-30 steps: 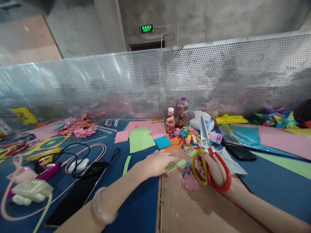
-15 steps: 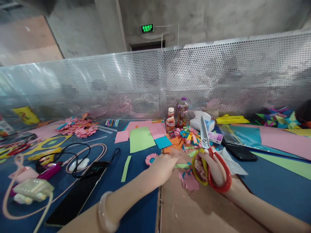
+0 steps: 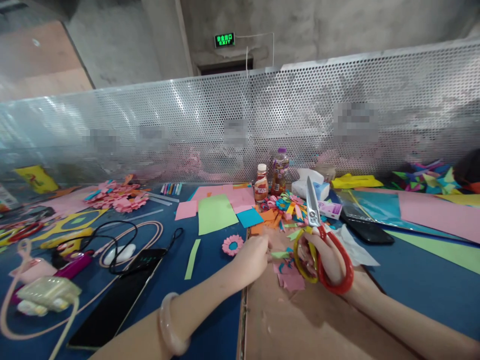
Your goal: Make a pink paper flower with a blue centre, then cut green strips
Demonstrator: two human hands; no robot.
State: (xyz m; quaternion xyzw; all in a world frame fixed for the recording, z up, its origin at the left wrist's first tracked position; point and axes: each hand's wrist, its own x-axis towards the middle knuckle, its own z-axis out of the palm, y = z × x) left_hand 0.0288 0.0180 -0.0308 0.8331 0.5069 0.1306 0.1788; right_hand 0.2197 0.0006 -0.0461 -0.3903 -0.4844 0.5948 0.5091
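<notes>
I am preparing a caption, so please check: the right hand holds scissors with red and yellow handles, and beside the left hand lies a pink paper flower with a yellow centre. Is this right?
Not quite: the centre of the pink paper flower is blue, not yellow, as the head view shows. The right hand does hold the scissors, and the flower lies beside the left hand.

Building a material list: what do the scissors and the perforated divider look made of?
Scissor blades: likely polished steel, silvery sheen. Scissor handles: probably smooth plastic, solid red and yellow colour. Divider: seemingly metal, glossy, with bright streaked reflections.
</notes>
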